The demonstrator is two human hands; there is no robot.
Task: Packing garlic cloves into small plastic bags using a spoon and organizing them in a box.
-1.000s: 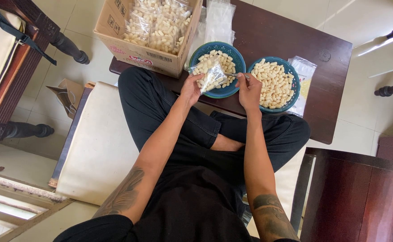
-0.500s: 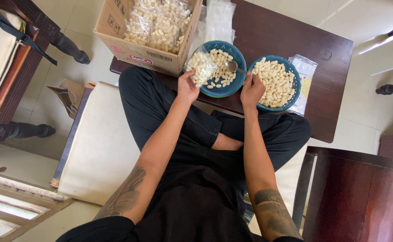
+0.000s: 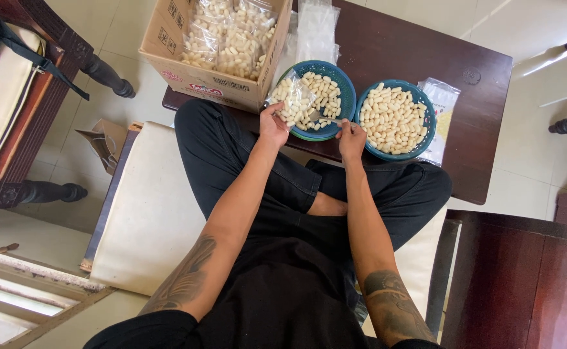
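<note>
We are pinching a small spoon (image 3: 325, 119) in our right hand (image 3: 351, 137), its long axis pointing to nine o'clock at the clear bag of pale pieces (image 3: 293, 102) gripped by our left hand (image 3: 273, 125) over the left blue bowl (image 3: 347, 87).

The person wears black trousers and a black top; both forearms are bare, each with dark tattoos; left hand (image 3: 274, 125) and right hand (image 3: 351, 139) ungloved.
</note>
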